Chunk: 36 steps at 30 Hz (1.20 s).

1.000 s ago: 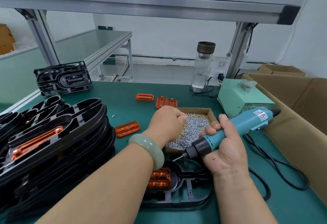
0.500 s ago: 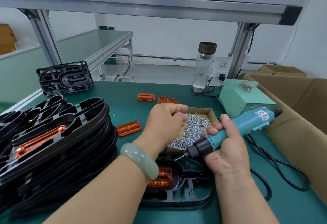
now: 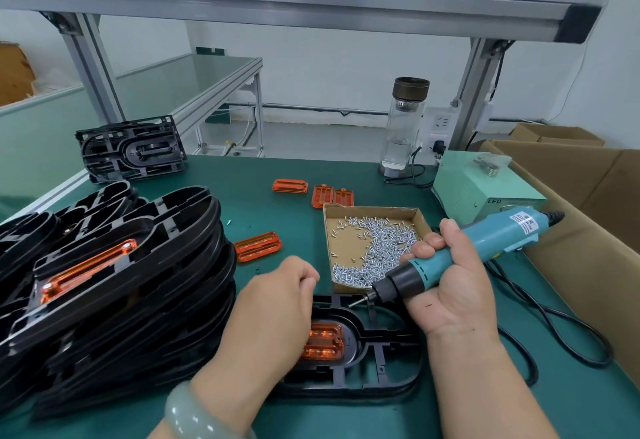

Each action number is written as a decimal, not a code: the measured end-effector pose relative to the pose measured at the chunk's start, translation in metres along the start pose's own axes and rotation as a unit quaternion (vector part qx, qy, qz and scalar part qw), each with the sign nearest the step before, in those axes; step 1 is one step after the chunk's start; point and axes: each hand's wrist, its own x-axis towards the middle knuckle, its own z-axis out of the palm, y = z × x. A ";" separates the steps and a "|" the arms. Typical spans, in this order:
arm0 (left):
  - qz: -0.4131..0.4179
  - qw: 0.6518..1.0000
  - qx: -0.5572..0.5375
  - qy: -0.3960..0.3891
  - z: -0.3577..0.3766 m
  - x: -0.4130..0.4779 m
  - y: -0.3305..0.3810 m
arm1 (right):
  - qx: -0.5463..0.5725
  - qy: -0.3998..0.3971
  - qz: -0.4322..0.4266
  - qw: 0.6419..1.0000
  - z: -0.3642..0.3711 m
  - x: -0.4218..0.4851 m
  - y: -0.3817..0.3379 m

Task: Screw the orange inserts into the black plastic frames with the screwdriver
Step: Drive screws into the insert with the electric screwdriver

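Workstation: a green-matted desk under an aluminium shelf frame, with a white wall behind.

Far left, a stack of black frames. The top one already carries an orange insert. A single frame lies at the rear left. Loose inserts lie on the mat between the stack and the cardboard tray of screws.

Centre, the left hand hovers over the near-left part of the working frame, fingers curled in against the thumb. Whether a screw is pinched there cannot be told. The working insert sits seated in the frame's oval recess, partly hidden by that hand.

Right of centre, the right hand grips the teal electric screwdriver. Its bit points left and down, clear of the frame and just above its far edge. A control box stands behind.

Assessment: the step in hand appears to be fetching and placing a screw for this insert. Next, a screw must be set upright in an insert hole and the bit brought down square onto its head before driving.

Change noted: half a second ago the left hand was over the screw tray. It has since withdrawn toward the frame, leaving the tray uncovered. The right hand and the tool are much as they were.
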 end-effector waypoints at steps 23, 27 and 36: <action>-0.214 0.750 -0.623 -0.061 -0.013 -0.013 0.005 | 0.056 -0.016 -0.006 0.998 0.006 -0.009 0.007; -0.224 0.730 -0.641 -0.076 -0.012 -0.013 0.008 | 0.073 -0.018 -0.009 0.997 0.009 -0.012 0.007; -0.222 0.723 -0.648 -0.087 -0.013 -0.014 0.006 | 0.088 -0.026 -0.016 0.996 0.012 -0.019 0.011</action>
